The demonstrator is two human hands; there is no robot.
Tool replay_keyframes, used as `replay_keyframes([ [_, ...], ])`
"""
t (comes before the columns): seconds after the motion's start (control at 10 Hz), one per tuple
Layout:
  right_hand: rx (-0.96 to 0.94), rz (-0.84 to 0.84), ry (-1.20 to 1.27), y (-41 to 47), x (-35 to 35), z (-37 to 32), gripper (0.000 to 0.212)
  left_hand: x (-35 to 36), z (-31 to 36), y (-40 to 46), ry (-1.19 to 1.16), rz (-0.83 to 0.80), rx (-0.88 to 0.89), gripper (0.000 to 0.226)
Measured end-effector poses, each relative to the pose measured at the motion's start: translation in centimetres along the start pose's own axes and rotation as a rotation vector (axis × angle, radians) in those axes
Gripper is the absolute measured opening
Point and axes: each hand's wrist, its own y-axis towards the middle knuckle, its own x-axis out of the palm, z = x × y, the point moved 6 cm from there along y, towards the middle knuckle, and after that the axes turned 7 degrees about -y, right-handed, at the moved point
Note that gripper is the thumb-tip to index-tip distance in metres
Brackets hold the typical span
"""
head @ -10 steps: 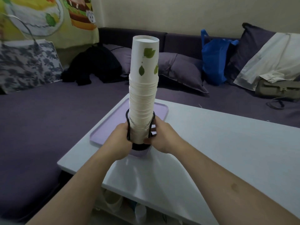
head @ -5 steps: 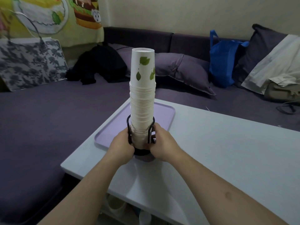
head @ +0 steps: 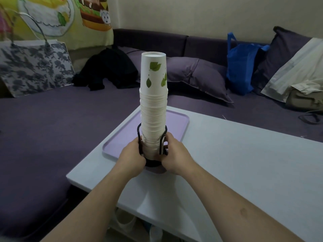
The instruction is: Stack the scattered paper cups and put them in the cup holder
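A tall stack of white paper cups (head: 153, 105) with green leaf prints stands upside down in a black wire cup holder (head: 151, 163). The holder rests on the near edge of a lilac tray (head: 178, 124) on the white table (head: 244, 163). My left hand (head: 132, 156) grips the holder's left side. On the right side, my right hand (head: 174, 154) grips the holder at its wire upright. The holder's base is partly hidden by my fingers.
A purple sofa wraps around the table at left and behind. On it lie a black garment (head: 108, 69), purple cushions (head: 197, 75), a blue bag (head: 243, 65) and a floral bag (head: 33, 67). The table's left edge runs close to the tray.
The view has pulled back and tilted down a little, so the stack sits lower in frame. Both hands keep their grip on the holder at the tray's near edge.
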Motion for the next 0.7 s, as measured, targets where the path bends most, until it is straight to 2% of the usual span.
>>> replay_keyframes([
  [0.6, -0.008, -0.003, 0.055, 0.2, 0.2, 0.5, 0.07, 0.1, -0.8, 0.0, -0.026, 0.002, -0.029, 0.058],
  [0.7, -0.009, -0.023, 0.077, -0.3, 0.0, 0.9, 0.08, 0.1, -1.3, -0.1, -0.061, -0.004, -0.048, 0.063],
])
